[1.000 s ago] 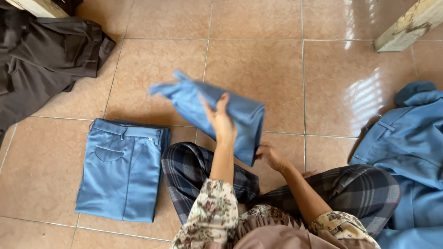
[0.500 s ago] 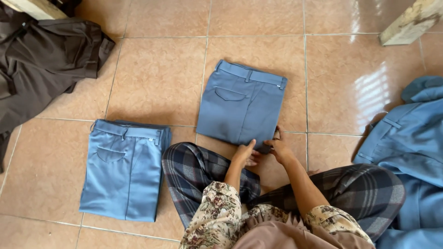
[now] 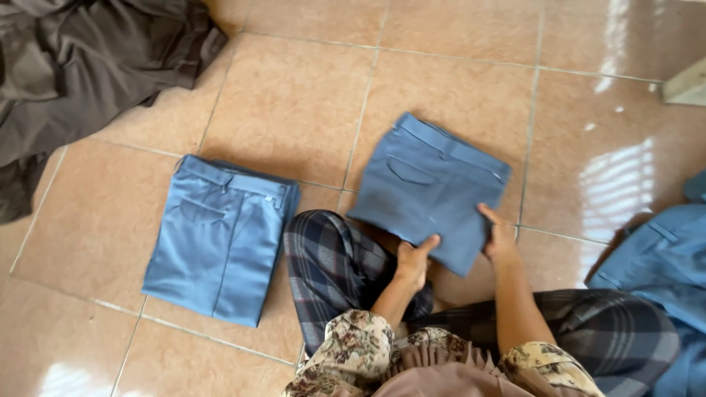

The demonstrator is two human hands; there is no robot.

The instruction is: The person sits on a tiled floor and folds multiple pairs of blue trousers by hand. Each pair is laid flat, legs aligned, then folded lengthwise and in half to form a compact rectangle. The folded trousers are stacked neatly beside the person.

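Note:
A folded pair of blue trousers (image 3: 426,187) lies on the tiled floor in front of my knees, waistband away from me. My left hand (image 3: 413,261) grips its near edge, thumb on top. My right hand (image 3: 498,237) holds the near right corner, fingers on the cloth. A second folded pair of lighter blue trousers (image 3: 220,235) lies flat to the left, beside my checked-trousered leg (image 3: 331,265).
A heap of dark brown garments (image 3: 81,73) lies at the top left. More blue clothing (image 3: 662,272) is piled at the right edge. A pale wooden piece (image 3: 687,87) shows at the upper right. The floor is glossy tan tile.
One second ago the trousers were lifted and flopping over in my hands; now they lie folded flat on the floor, and both hands hold their near edge.

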